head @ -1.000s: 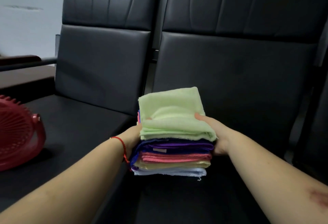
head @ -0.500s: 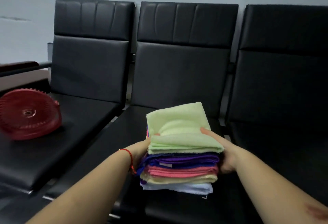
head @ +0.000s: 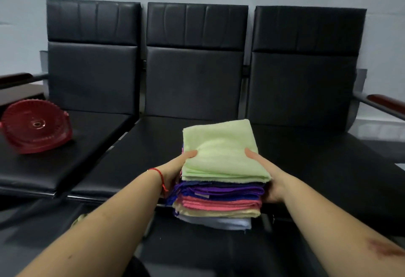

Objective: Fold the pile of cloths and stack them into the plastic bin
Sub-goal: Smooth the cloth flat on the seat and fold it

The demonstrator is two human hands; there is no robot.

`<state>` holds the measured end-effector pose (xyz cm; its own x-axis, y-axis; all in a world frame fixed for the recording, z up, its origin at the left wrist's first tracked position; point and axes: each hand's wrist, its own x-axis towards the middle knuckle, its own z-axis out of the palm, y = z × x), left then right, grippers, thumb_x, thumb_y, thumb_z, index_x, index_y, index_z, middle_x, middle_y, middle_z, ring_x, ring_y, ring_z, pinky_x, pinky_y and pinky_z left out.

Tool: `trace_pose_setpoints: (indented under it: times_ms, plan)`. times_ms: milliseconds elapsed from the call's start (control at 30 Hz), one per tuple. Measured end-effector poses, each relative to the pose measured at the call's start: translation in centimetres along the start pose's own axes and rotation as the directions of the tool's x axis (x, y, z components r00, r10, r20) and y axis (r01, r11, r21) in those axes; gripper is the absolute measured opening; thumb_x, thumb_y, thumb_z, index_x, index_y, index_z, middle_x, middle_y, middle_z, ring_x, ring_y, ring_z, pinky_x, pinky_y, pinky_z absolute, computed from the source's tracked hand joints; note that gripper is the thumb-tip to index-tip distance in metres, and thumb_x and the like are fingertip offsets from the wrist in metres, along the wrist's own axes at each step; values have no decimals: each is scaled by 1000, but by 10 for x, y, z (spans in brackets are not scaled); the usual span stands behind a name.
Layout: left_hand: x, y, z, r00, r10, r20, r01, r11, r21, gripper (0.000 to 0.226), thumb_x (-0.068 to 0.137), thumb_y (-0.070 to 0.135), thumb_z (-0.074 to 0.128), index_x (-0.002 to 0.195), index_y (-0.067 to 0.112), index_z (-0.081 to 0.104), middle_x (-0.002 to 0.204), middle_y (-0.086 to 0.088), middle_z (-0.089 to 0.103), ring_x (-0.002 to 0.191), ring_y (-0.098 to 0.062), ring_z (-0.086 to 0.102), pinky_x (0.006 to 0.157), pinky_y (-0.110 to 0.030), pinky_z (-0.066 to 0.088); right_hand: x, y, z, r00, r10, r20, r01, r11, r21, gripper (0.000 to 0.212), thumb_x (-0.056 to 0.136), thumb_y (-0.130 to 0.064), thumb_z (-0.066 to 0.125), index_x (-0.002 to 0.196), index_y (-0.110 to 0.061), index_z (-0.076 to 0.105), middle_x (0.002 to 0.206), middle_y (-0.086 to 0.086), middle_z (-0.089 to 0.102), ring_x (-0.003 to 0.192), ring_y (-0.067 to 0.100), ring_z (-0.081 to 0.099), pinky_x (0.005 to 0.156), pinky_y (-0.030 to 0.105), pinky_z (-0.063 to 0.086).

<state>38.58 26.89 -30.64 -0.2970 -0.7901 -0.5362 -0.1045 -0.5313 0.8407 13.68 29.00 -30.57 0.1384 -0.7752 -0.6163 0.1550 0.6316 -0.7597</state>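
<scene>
Both hands, left (head: 173, 172) and right (head: 270, 181), grip a stack of folded cloths (head: 220, 180) (green on top) before black seats (head: 192, 83); a red basket (head: 36, 128) lies left.

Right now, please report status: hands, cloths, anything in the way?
Left hand and right hand grip the folded cloth stack. Stack held above bench. No bin visible.

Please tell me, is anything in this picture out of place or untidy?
The stack of folded cloths, held between the left hand and the right hand, is a little uneven: lower layers jut out at the front left. The red fan lies tilted on the left seat. No plastic bin is in view.
</scene>
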Motion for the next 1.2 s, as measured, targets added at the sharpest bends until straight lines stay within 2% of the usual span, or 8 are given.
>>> trace_pose_setpoints:
  times_ms: [133,233,300,400,500,833,967,1200]
  plan:
    - [13,11,-10,990,-82,110,79,996,33,71,78,65,58,124,11,61,123,-20,62,119,-37,55,108,-47,37,15,-15,1,999,-36,-10,36,999,-7,83,53,-56,80,119,-8,63,109,23,68,103,38,64,90,46,51]
    - [35,21,-20,992,-74,104,75,997,-9,72,75,65,59,124,12,60,120,-20,64,113,-36,59,103,-45,42,37,-26,2,998,-58,-19,58,998,14,80,53,-54,81,117,-9,64,108,21,69,100,36,65,84,42,52]
    - [55,30,-25,997,-20,71,25,997,-67,64,79,61,57,120,12,62,109,-17,69,97,-31,66,92,-40,49,59,-34,1,997,-71,-16,71,997,21,82,52,-54,82,119,-11,64,109,20,69,101,36,65,83,41,53]
    - [88,39,-31,997,82,14,-79,985,-151,41,91,47,50,100,10,64,78,-11,73,62,-24,69,57,-25,54,90,-49,2,995,-104,2,104,994,42,78,54,-53,81,119,-14,63,109,18,69,103,35,65,86,42,52]
    - [131,56,-43,990,141,-18,-141,965,-222,33,93,41,50,91,11,63,65,-8,70,52,-21,66,45,-21,50,130,-75,3,991,-133,15,132,990,54,72,58,-51,79,118,-15,64,108,17,70,102,34,66,87,42,52]
    - [195,121,-53,997,61,-45,-74,899,-431,32,90,41,53,101,13,64,77,-11,73,60,-25,70,48,-29,54,180,-169,6,999,-48,-19,51,991,127,56,58,-37,76,108,-12,67,96,15,72,88,32,66,83,38,52]
    - [166,179,-16,1000,-26,-16,18,924,-382,32,90,40,53,108,16,63,83,-10,74,66,-26,71,58,-31,54,133,-209,-11,997,29,-66,-14,977,214,56,64,-33,75,114,-12,64,113,18,68,103,35,63,98,45,46]
    - [99,305,69,988,-134,80,149,962,-229,38,88,35,56,118,13,62,105,-13,71,84,-30,70,71,-35,54,-4,-294,-53,979,80,-187,-17,949,315,28,86,-24,57,111,-13,61,100,16,69,94,33,63,92,45,46]
